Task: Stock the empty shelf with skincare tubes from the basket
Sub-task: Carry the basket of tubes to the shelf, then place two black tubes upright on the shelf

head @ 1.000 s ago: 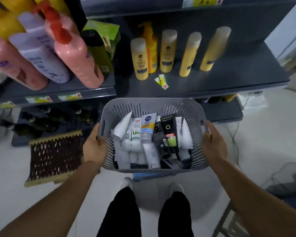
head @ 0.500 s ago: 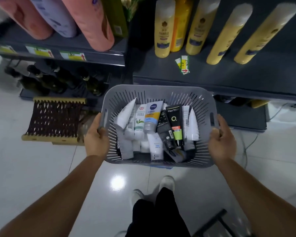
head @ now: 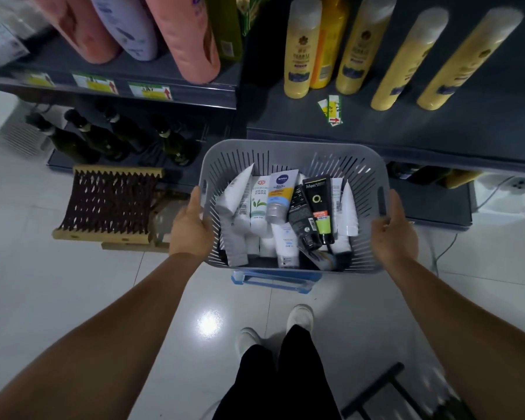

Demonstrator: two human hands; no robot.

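Observation:
A grey slotted basket (head: 291, 148) hangs in front of me, below the front edge of the dark shelf (head: 437, 137). My left hand (head: 191, 225) grips its left handle and my right hand (head: 393, 234) grips its right handle. Inside lie several skincare tubes, mostly white, among them a blue-and-yellow Nivea tube (head: 281, 195) and a black Men tube with a green cap end (head: 317, 204). The shelf right of the basket's far rim has bare dark surface in front of several yellow bottles (head: 299, 50).
Pink and lilac pump bottles (head: 182, 34) fill the upper left shelf. Dark glass bottles (head: 103, 137) stand on the low shelf. A woven wooden rack (head: 109, 204) leans at floor level left. A blue stool (head: 273, 278) sits under the basket. Loose price tags (head: 332, 110) lie on the shelf.
The view has tilted down and the basket has sunk lower, toward the blue stool on the floor. Both hands keep their hold on the handles.

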